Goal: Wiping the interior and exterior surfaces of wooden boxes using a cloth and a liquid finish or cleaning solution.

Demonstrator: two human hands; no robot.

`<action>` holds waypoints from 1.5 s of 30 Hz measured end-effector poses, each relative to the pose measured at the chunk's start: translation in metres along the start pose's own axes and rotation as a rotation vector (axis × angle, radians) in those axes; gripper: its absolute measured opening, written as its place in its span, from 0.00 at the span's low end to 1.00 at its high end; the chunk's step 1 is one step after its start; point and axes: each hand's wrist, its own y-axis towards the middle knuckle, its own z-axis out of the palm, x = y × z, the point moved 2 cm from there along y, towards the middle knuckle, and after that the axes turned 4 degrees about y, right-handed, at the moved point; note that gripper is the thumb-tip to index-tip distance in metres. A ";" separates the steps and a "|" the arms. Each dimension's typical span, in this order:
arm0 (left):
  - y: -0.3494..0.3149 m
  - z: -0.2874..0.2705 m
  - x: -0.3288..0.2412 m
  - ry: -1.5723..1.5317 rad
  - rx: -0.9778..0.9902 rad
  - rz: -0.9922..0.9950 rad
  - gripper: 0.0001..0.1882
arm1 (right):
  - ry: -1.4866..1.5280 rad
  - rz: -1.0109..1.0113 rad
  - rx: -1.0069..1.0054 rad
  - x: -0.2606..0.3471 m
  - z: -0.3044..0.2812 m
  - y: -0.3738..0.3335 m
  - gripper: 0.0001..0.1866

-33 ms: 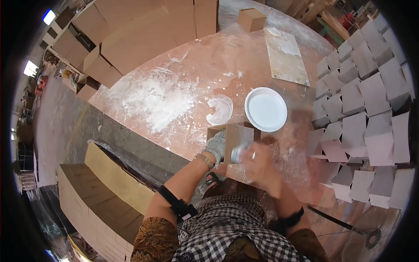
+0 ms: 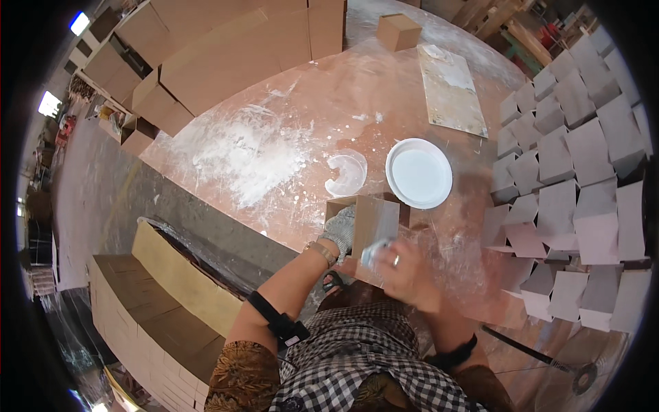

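Gently, going by the head view, keep the open cardboard box (image 2: pixel 379 223) steady, near the round white basin (image 2: pixel 389 175), with gloved left hand (image 2: pixel 339 229) tucked inside, cannot tell how tightly; with right hand (image 2: pixel 410 271) closed round a pale thing (image 2: pixel 373 255), too blurry to name, best to stroke lightly and evenly.

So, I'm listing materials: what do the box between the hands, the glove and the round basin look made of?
Box: probably matte cardboard; brown, thin walls, one face greyish. Glove: apparently knitted fabric; grey, coarse texture. Basin: likely smooth plastic; even white rim, enamelled metal possible.
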 end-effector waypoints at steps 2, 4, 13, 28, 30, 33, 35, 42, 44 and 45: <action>0.002 -0.010 -0.014 0.067 0.083 -0.029 0.19 | -0.084 -0.058 0.134 0.017 -0.011 0.003 0.09; 0.006 -0.013 -0.022 0.148 0.163 -0.042 0.19 | -0.185 -0.022 0.106 -0.019 -0.012 0.026 0.09; 0.000 0.005 -0.004 0.032 0.137 -0.195 0.21 | -0.008 -0.109 0.094 0.008 -0.011 0.015 0.09; -0.020 0.072 0.038 -0.734 0.044 -0.149 0.23 | -0.016 -0.165 0.120 -0.012 -0.002 0.052 0.06; -0.010 0.071 0.027 -1.109 0.060 -0.219 0.23 | -0.116 -0.019 0.041 -0.052 0.000 0.078 0.07; -0.004 0.047 0.007 0.144 0.120 -0.123 0.25 | -0.011 0.337 -0.142 -0.109 -0.001 0.078 0.07; -0.012 0.063 0.029 0.196 0.062 -0.072 0.26 | -0.071 0.511 -0.237 -0.127 -0.018 0.063 0.07; -0.006 0.060 0.023 0.062 0.034 -0.114 0.26 | -0.411 0.623 0.146 -0.149 -0.045 0.046 0.09; -0.005 0.045 0.006 -0.004 0.104 -0.192 0.27 | -0.440 0.653 0.261 -0.151 -0.043 0.039 0.09; -0.007 0.045 0.006 -0.003 0.100 -0.197 0.27 | -0.437 0.648 0.263 -0.149 -0.042 0.038 0.09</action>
